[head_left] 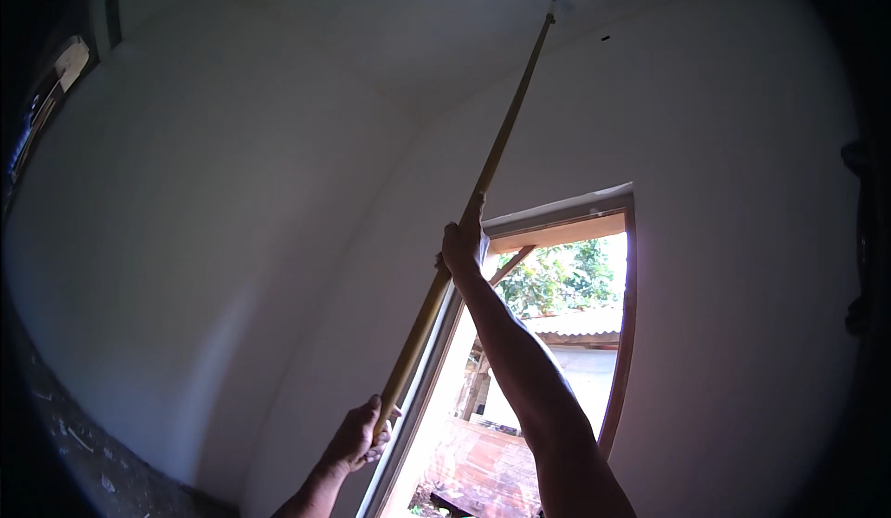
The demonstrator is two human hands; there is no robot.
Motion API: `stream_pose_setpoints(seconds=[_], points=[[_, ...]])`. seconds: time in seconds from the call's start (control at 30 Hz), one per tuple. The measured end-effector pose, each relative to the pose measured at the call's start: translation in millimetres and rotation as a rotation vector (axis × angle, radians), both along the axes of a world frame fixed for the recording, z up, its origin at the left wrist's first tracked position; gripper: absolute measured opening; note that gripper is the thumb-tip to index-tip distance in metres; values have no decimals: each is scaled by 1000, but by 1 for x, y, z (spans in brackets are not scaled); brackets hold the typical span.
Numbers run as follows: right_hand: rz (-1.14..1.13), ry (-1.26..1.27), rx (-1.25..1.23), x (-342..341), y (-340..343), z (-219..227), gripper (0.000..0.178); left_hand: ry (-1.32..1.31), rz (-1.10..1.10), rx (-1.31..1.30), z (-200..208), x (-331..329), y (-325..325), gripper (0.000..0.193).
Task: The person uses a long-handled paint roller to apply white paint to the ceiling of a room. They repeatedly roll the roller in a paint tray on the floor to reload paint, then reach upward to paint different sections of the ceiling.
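Note:
A long, yellowish-brown pole (509, 133) slants up from low centre to the ceiling. At its upper tip a small pale head, which looks like a paint roller (560, 0), meets the ceiling beside a dim bluish patch; its details are blurred. Near the pole's lower end, my left hand (358, 436) wraps its fingers around the shaft. Higher up, with the arm stretched out in front of the doorway, my right hand (463, 247) grips the same pole.
A framed opening (628, 332) shows bright daylight, foliage, a corrugated roof (575, 321) and brickwork outside. Pale walls (186, 193) meet the ceiling (390, 17) in a corner. Another opening (65, 72) lies at far left, and dark, speckled floor (102, 453) at lower left.

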State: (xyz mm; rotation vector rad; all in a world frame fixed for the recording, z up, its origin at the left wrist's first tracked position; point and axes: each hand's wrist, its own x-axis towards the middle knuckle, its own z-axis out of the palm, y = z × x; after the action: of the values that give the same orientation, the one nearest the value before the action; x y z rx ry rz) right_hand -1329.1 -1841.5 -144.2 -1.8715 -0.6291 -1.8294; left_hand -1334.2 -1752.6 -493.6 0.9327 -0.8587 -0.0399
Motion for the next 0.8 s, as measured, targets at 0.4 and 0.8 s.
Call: stream_pose_setpoints(seconds=[0.4, 0.8], points=[[244, 19, 103, -74, 68, 77, 87, -196, 145, 10, 90, -28, 85, 59], [297, -58, 102, -152, 43, 151, 90, -369, 28, -117, 158, -59, 60, 48]])
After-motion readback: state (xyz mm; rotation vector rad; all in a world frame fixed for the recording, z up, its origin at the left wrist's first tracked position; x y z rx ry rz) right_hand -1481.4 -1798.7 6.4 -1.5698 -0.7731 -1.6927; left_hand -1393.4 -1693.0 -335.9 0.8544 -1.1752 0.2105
